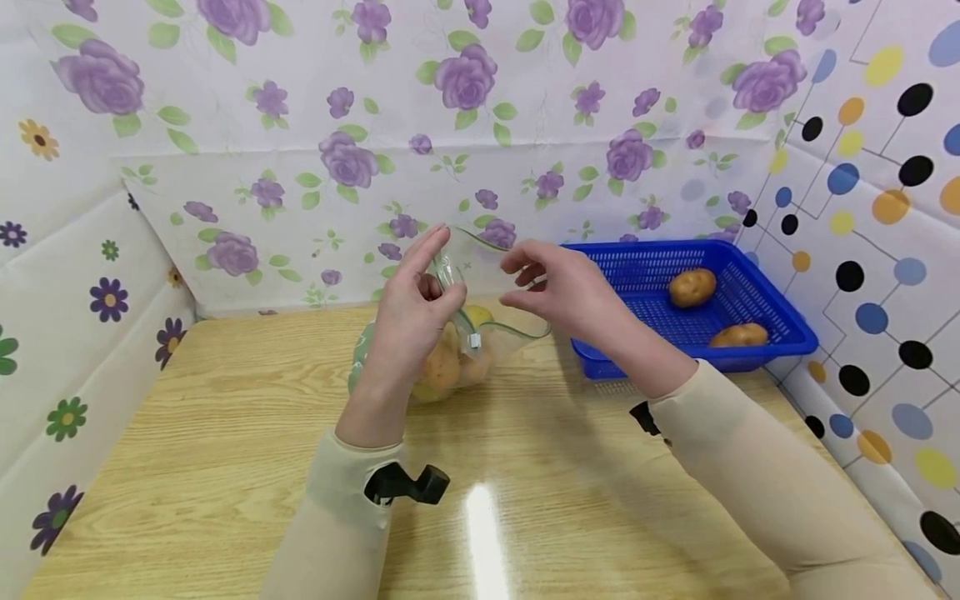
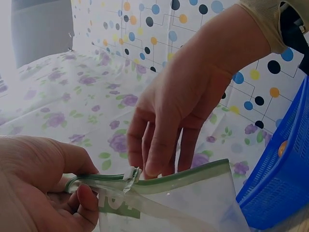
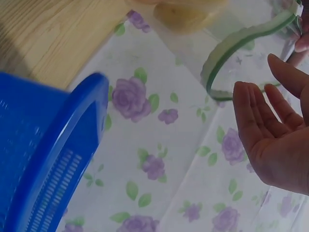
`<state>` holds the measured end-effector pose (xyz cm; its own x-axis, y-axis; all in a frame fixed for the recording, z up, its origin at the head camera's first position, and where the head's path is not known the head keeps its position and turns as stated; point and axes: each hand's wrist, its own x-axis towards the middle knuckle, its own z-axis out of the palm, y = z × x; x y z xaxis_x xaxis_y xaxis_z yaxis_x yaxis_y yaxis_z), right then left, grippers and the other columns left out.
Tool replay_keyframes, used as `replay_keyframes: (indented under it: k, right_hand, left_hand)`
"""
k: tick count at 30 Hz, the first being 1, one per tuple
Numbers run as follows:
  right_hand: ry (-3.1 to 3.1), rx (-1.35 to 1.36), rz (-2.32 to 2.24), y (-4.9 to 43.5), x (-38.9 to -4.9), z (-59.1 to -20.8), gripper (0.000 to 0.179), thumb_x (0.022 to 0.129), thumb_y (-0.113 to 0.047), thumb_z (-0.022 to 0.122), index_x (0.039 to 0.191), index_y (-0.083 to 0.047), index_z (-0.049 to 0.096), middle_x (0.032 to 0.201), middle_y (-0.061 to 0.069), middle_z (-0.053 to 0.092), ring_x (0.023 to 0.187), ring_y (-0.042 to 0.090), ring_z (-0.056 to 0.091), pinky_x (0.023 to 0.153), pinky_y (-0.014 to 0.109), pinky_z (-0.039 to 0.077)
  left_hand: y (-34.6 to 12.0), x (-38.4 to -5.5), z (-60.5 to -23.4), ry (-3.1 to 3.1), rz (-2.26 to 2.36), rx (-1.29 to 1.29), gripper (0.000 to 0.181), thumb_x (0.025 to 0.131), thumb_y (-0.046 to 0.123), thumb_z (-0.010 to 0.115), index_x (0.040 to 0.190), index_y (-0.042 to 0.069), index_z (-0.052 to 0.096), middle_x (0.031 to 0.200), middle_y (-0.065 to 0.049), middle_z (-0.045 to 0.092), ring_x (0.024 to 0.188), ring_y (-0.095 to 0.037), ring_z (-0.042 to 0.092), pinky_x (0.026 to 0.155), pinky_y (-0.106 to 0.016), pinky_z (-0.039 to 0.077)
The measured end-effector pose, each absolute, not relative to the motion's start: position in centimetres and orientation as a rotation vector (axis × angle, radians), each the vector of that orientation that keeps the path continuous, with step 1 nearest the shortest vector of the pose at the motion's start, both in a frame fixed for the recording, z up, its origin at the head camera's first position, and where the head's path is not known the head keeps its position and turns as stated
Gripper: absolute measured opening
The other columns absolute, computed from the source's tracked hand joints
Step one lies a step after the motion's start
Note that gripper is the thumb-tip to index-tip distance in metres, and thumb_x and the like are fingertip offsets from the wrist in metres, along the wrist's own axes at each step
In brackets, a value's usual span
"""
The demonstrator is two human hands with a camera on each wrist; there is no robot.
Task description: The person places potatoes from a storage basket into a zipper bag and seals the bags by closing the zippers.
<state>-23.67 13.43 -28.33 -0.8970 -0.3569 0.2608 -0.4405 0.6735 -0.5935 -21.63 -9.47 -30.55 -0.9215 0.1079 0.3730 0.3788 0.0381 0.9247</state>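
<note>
A clear zip bag [image 1: 517,342] with a green seal strip stands on the table, its mouth up and spread apart. Several potatoes [image 1: 441,368] are inside it. My left hand [image 1: 411,317] pinches the bag's mouth at the left side; in the left wrist view a white slider [image 2: 131,179] sits on the strip close by its fingers. At the right of the mouth is my right hand [image 1: 566,287], fingers loosely bent and thumb apart, with nothing held between them. Its fingertips [image 3: 241,89] are close to the green strip; whether they touch it I cannot tell.
A blue plastic basket [image 1: 780,312] stands right of the bag, beyond my right forearm. Inside lie a potato [image 1: 692,287] at the back and another potato [image 1: 740,335] near the front wall. Patterned cloth walls [image 1: 292,217] enclose the wooden table [image 1: 247,433].
</note>
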Motion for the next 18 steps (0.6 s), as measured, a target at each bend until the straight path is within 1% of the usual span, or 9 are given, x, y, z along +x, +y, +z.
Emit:
replay_keyframes:
  k: [5, 10, 13, 16, 18]
  right_hand:
    - [-2.783, 0.575, 0.945, 15.8, -23.7, -28.2, 0.046, 0.099, -0.024, 0.086, 0.142, -0.015, 0.07, 0.139, 0.006, 0.07, 0.124, 0.029, 0.067, 0.103, 0.05, 0.055]
    - [-2.861, 0.487, 0.812, 18.6, -23.9, -28.1, 0.057, 0.101, -0.032, 0.085, 0.152, -0.02, 0.064, 0.15, 0.005, 0.066, 0.137, 0.031, 0.059, 0.107, 0.059, 0.051]
    - [-2.908, 0.46, 0.777, 20.4, -24.0, -28.1, 0.066, 0.101, -0.035, 0.084, 0.16, -0.021, 0.059, 0.159, 0.008, 0.059, 0.146, 0.035, 0.053, 0.11, 0.064, 0.047]
    - [-2.943, 0.451, 0.752, 22.2, -24.2, -28.3, 0.075, 0.101, -0.037, 0.084, 0.166, -0.02, 0.052, 0.168, 0.012, 0.05, 0.153, 0.041, 0.044, 0.116, 0.068, 0.041]
    - [-2.968, 0.434, 0.717, 23.4, -24.4, -28.4, 0.08, 0.1, -0.04, 0.084, 0.169, -0.019, 0.048, 0.172, 0.014, 0.044, 0.157, 0.044, 0.038, 0.116, 0.072, 0.039]
  left_hand:
    - [-9.5, -21.6, -30.6, -2.099, -1.981, -0.516, 0.073, 0.101, -0.008, 0.065, 0.169, 0.01, 0.046, 0.17, 0.02, 0.04, 0.078, -0.013, 0.04, 0.054, -0.017, 0.031]
    - [-9.5, -21.6, -30.6, -2.101, -1.98, -0.515, 0.073, 0.101, -0.008, 0.065, 0.169, 0.01, 0.046, 0.17, 0.02, 0.04, 0.078, -0.013, 0.039, 0.054, -0.017, 0.031]
    - [-9.5, -21.7, -30.6, -2.103, -1.979, -0.512, 0.073, 0.101, -0.008, 0.066, 0.169, 0.01, 0.046, 0.17, 0.02, 0.04, 0.078, -0.013, 0.039, 0.054, -0.018, 0.031]
    - [-9.5, -21.7, -30.6, -2.11, -1.973, -0.509, 0.072, 0.101, -0.008, 0.066, 0.168, 0.01, 0.047, 0.17, 0.019, 0.041, 0.078, -0.013, 0.04, 0.054, -0.018, 0.031]
    - [-9.6, -21.8, -30.7, -2.113, -1.971, -0.51, 0.072, 0.101, -0.008, 0.066, 0.168, 0.01, 0.047, 0.17, 0.019, 0.041, 0.078, -0.013, 0.04, 0.054, -0.017, 0.032]
